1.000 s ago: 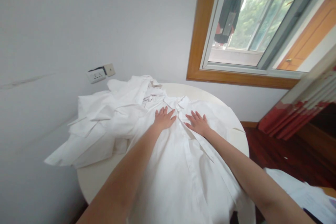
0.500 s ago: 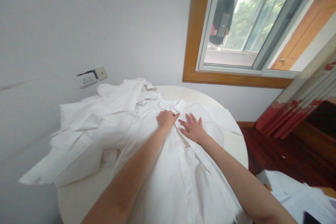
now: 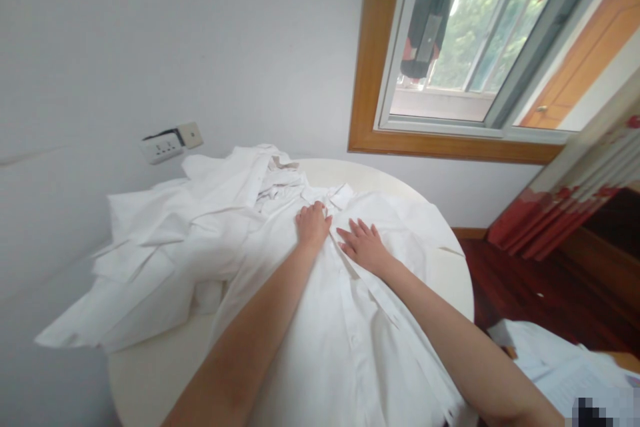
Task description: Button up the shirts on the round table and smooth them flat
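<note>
A white button-up shirt (image 3: 320,347) lies front up on the round table, its collar (image 3: 342,196) toward the wall. My left hand (image 3: 313,224) is just below the collar, its fingers bent and closed on the placket edge beside the front opening. Flat on the other front panel rests my right hand (image 3: 366,247), fingers spread and palm down. Between the hands the placket runs down toward me, partly overlapping, with small buttons along it. My forearms cover some of the shirt's sides.
Crumpled white clothes (image 3: 165,253) are heaped on the left of the cream round table (image 3: 155,373), overhanging its edge. A wall socket (image 3: 165,147) is behind. On the right are a wood-framed window (image 3: 450,140), a curtain (image 3: 540,220) and white papers (image 3: 550,367).
My left hand has shifted slightly up and left near the collar, its thumb and index finger now drawn back. The right hand stays almost in place on the shirt.
</note>
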Tool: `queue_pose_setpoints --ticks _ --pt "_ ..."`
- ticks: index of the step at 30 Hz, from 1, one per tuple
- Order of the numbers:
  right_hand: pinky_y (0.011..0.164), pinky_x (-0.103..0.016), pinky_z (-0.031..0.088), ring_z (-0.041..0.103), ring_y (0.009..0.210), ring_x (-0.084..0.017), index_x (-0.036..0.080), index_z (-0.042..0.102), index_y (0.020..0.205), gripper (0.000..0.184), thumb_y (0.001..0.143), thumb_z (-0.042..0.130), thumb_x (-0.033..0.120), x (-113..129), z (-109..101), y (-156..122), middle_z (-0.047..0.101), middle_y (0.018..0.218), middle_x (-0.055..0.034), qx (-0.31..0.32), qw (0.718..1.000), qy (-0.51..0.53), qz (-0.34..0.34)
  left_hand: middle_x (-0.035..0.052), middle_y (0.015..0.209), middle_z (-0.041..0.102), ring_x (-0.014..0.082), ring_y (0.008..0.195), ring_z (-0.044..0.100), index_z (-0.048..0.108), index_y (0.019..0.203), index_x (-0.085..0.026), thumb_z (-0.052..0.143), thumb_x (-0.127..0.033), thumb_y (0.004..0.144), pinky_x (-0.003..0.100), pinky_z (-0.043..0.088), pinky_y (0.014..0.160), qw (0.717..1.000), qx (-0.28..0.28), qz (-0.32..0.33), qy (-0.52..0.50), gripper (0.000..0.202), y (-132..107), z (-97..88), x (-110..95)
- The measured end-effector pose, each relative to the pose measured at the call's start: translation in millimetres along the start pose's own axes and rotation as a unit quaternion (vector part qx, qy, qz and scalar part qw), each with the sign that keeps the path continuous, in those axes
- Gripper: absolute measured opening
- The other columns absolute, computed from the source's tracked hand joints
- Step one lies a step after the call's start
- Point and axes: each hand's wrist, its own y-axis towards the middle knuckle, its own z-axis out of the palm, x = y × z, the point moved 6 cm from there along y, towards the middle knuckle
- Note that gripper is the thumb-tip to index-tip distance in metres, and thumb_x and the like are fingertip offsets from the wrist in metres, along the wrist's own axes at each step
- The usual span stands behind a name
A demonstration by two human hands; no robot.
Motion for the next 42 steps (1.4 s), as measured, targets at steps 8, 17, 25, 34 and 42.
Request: queue_pose_setpoints --ticks 8,17,25,34,42 --pt "0.106 -0.059 0.014 0.014 0.14 -0.034 0.042 0.029 0.142 0.049 0.095 0.027 0.052 4.2 -4.0 -2.0 0.02 0.154 -0.0054 0.015 1.0 -0.007 0.005 0.0077 0.113 0.054 0.0268 0.112 0.042 0.06 0.113 -0.031 0.047 -0.026 0.088 0.04 0.034 0.093 0.996 0.011 0.077 0.033 0.028 -8.1 -9.1 -12.5" --pt "0.106 -0.059 0.014 0.015 0.14 -0.035 0.04 0.032 0.142 0.049 0.095 0.025 0.053 4.7 -4.7 -2.7 0.022 0.153 -0.0069 0.003 1.0 -0.006 0.001 0.01 0.105 0.062 0.0265 0.106 0.044 0.068 0.096 -0.021 0.038 -0.021 0.09 0.04 0.035 0.088 0.991 0.015 0.119 0.052 0.031 -4.8 -8.9 -18.0" --pt "0.106 -0.059 0.014 0.016 0.14 -0.034 0.04 0.032 0.141 0.049 0.094 0.027 0.052 3.9 -2.6 -2.2 0.024 0.152 -0.0073 -0.005 1.0 -0.001 0.005 0.0086 0.092 0.068 0.0242 0.101 0.052 0.068 0.101 -0.023 0.039 -0.02 0.09 0.038 0.037 0.087 0.99 0.04 0.132 0.043 0.032 -0.7 2.0 -12.9" --pt "0.107 -0.061 0.007 0.009 0.142 -0.032 0.039 0.029 0.143 0.051 0.094 0.025 0.053 -0.4 4.5 2.6 0.018 0.154 -0.0067 -0.005 1.0 0.004 0.024 0.0046 0.124 0.061 0.0236 0.116 0.048 0.053 0.128 -0.027 0.034 -0.029 0.093 0.04 0.033 0.097 0.986 0.045 0.158 0.037 0.04 -2.2 5.8 -4.1" --pt "0.106 -0.063 0.007 0.01 0.141 -0.032 0.034 0.026 0.145 0.057 0.093 0.021 0.057 -0.5 7.4 8.1 0.017 0.154 -0.0095 -0.009 1.0 -0.01 0.023 0.0025 0.13 0.058 0.023 0.12 0.047 0.055 0.127 -0.027 0.035 -0.034 0.093 0.039 0.034 0.101 0.984 0.063 0.167 0.029 0.04 3.1 8.4 -3.2"
